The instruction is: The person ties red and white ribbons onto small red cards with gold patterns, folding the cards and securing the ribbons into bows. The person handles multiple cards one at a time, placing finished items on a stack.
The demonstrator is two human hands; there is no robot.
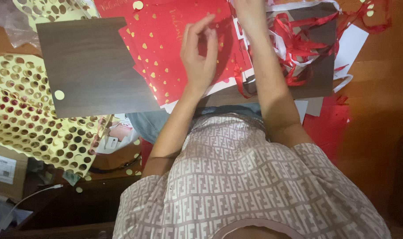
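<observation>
While red sheets (166, 48) cover the wooden board (88, 66), left hand (199, 53) hovers open, right hand's (250, 11) grip unclear.

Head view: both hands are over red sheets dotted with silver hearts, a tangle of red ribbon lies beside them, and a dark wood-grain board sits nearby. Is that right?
Not quite. In the head view the hearts on the red sheets are gold, not silver. The rest holds: left hand and right hand over them, red ribbon beside, dark wood-grain board nearby.
</observation>
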